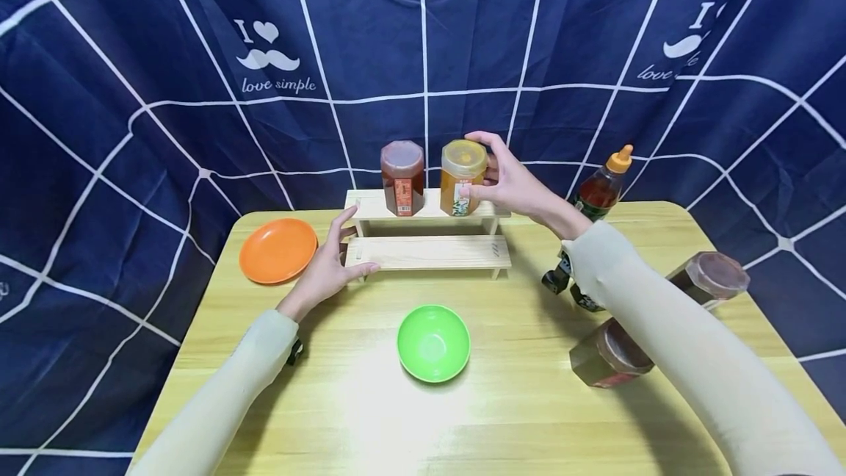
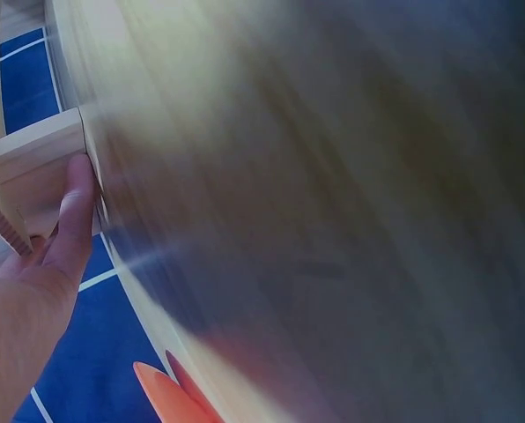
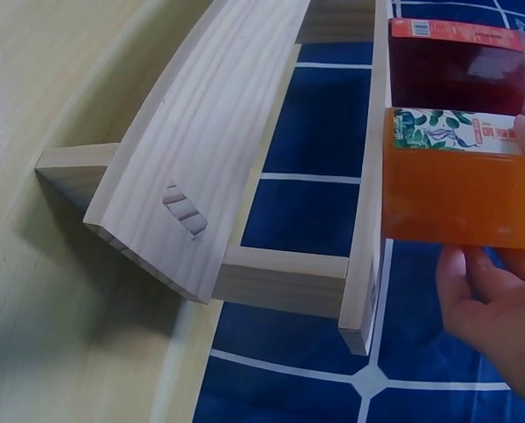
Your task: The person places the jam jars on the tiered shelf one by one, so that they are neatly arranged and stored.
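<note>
A two-step wooden rack (image 1: 429,252) stands at the middle back of the table. On its upper step a red jar (image 1: 402,177) and an orange honey jar (image 1: 463,176) stand side by side. My right hand (image 1: 505,178) grips the orange jar from the right, thumb and fingers round its lid and side. In the right wrist view the fingers (image 3: 487,295) curl under the orange jar (image 3: 461,185), with the red jar (image 3: 461,70) beyond it. My left hand (image 1: 330,263) holds the rack's left end, thumb on the lower step. The left wrist view shows the left hand (image 2: 33,282) against the rack's leg (image 2: 38,154).
An orange plate (image 1: 277,250) lies left of the rack and a green bowl (image 1: 432,342) sits in front of it. At the right stand a dark squeeze bottle (image 1: 598,193) and two brown-lidded jars (image 1: 710,278) (image 1: 608,355). Blue checked cloth hangs behind the table (image 1: 515,417).
</note>
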`<state>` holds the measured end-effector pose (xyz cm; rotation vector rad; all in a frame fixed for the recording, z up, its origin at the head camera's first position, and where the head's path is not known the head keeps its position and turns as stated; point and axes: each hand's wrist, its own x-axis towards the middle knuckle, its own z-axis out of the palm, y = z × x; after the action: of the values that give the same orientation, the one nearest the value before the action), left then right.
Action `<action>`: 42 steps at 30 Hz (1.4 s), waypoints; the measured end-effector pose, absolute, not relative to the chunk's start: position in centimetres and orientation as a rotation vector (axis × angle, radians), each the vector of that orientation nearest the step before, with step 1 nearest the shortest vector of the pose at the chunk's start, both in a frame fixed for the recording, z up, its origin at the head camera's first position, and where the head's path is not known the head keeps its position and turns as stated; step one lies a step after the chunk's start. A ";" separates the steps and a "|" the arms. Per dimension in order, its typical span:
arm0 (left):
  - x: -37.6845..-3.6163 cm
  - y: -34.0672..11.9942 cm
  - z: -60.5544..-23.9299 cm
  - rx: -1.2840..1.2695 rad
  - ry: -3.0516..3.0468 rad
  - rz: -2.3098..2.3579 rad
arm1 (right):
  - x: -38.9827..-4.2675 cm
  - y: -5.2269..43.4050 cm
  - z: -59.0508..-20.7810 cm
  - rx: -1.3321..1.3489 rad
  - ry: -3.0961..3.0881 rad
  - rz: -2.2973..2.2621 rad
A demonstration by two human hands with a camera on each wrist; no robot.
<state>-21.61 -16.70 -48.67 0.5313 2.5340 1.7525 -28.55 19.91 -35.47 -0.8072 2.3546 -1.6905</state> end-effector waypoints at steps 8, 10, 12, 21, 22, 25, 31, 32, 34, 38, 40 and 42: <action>-21.6 -16.7 -48.4 0.534 2.534 1.745 | -28.5 19.8 -35.4 -0.769 2.353 -1.708; -21.5 -16.7 -48.4 0.529 2.532 1.748 | -28.5 19.7 -35.4 -0.772 2.343 -1.723; -21.5 -16.8 -48.3 0.527 2.534 1.749 | -28.6 19.6 -35.5 -0.781 2.344 -1.726; -21.5 -16.9 -48.2 0.526 2.532 1.760 | -28.8 19.4 -35.6 -0.791 2.342 -1.736; -21.5 -16.9 -48.2 0.525 2.533 1.758 | -28.8 19.4 -35.6 -0.790 2.344 -1.732; -21.4 -16.8 -48.2 0.523 2.525 1.761 | -28.7 19.5 -35.5 -0.764 2.351 -1.713; -21.4 -16.6 -48.2 0.528 2.510 1.778 | -27.9 20.1 -34.6 -0.658 2.371 -1.712; -21.4 -16.6 -48.2 0.532 2.510 1.779 | -27.7 20.3 -34.3 -0.649 2.377 -1.713; -21.3 -16.6 -48.2 0.540 2.513 1.777 | -27.4 20.7 -33.9 -0.629 2.377 -1.727; -21.3 -16.6 -48.2 0.539 2.511 1.772 | -26.7 21.7 -32.9 -0.595 2.408 -1.740; -21.3 -16.6 -48.2 0.531 2.514 1.764 | -26.4 22.2 -32.6 -0.582 2.432 -1.750; -21.3 -16.7 -48.2 0.527 2.519 1.761 | -26.0 22.6 -32.3 -0.567 2.464 -1.751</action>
<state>-21.34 -16.69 -48.21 0.5273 2.5187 1.7605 -26.05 22.62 -32.30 -0.5670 2.4640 -1.7508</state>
